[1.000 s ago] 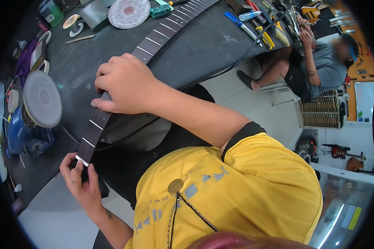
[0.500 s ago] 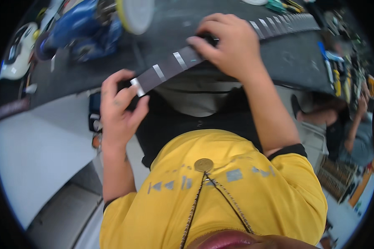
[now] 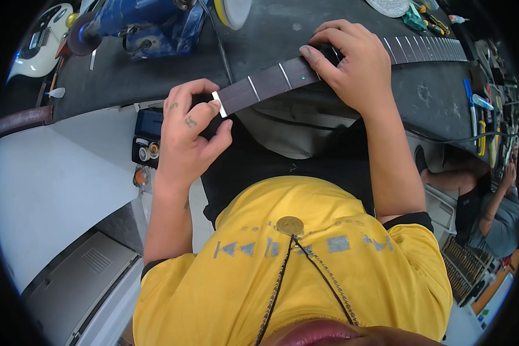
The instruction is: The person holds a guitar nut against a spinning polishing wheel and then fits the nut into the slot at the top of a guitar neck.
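A guitar neck (image 3: 274,82) with a dark fretboard and silver frets slants across the near edge of the black workbench, its far end to the right. At its left end sits a white nut (image 3: 219,106). My left hand (image 3: 191,128) is closed around that end, index fingertip on the nut and thumb just below it. What lies behind those fingers is hidden. My right hand (image 3: 354,64) wraps over the neck farther along, thumb on the near side and fingers across the far side, covering several frets.
A blue bench grinder (image 3: 150,26) stands at the back left, its cable (image 3: 216,43) trailing behind the neck. A white guitar body (image 3: 45,43) lies far left. Pens and a yellow cutter (image 3: 481,137) lie on the right. Another person (image 3: 496,205) sits at the far right.
The view has shifted, so bench, neck and hands appear farther right and higher, and sharper. Both hands keep their hold at about the same places on the neck.
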The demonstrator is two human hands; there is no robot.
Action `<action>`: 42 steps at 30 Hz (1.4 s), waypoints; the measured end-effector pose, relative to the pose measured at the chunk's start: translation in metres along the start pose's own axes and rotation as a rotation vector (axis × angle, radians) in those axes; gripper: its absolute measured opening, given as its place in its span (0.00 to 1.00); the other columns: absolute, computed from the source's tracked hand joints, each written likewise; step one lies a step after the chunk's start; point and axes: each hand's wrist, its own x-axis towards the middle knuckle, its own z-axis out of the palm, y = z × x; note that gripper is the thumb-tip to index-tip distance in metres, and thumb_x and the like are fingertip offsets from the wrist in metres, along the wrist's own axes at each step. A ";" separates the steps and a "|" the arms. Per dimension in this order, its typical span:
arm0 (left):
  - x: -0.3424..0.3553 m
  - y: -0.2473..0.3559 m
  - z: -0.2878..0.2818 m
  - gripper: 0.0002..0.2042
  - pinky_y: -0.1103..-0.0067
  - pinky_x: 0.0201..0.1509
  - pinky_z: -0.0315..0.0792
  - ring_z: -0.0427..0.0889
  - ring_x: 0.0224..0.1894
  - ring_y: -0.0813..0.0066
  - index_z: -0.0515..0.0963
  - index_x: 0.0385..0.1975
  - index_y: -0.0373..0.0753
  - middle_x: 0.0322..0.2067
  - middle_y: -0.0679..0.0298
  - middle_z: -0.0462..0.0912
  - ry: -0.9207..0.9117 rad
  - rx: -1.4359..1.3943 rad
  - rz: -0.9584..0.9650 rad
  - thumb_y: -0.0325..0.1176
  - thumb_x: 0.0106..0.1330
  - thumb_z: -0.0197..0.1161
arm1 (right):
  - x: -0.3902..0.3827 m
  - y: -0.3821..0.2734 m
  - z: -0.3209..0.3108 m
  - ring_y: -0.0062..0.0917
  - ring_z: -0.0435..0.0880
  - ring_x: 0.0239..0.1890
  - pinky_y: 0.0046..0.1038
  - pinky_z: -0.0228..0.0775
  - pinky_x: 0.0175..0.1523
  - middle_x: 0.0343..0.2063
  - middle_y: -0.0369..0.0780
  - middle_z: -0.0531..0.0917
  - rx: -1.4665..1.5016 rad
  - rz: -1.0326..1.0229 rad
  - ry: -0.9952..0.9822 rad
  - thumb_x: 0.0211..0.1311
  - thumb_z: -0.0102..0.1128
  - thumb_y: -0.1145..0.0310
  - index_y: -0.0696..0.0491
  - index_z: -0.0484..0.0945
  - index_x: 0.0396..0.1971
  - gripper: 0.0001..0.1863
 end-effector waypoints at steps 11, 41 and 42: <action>-0.002 -0.001 0.003 0.17 0.63 0.60 0.80 0.86 0.54 0.49 0.82 0.43 0.34 0.55 0.47 0.88 0.025 0.024 -0.013 0.20 0.56 0.81 | -0.001 0.001 -0.001 0.33 0.91 0.50 0.37 0.81 0.55 0.47 0.31 0.94 0.000 -0.008 -0.004 0.69 0.80 0.53 0.49 0.94 0.39 0.14; -0.003 -0.005 0.007 0.18 0.63 0.56 0.81 0.88 0.51 0.49 0.86 0.42 0.35 0.51 0.49 0.91 0.073 -0.096 -0.027 0.20 0.51 0.84 | 0.001 0.001 -0.002 0.35 0.90 0.48 0.36 0.80 0.54 0.46 0.32 0.93 0.011 0.005 -0.021 0.67 0.80 0.53 0.49 0.93 0.38 0.15; -0.003 -0.005 0.007 0.18 0.63 0.56 0.81 0.88 0.52 0.49 0.86 0.42 0.35 0.51 0.49 0.91 0.075 -0.098 -0.035 0.20 0.51 0.84 | 0.001 0.001 -0.002 0.34 0.90 0.48 0.36 0.80 0.54 0.46 0.32 0.93 0.013 0.004 -0.016 0.67 0.80 0.52 0.49 0.93 0.38 0.15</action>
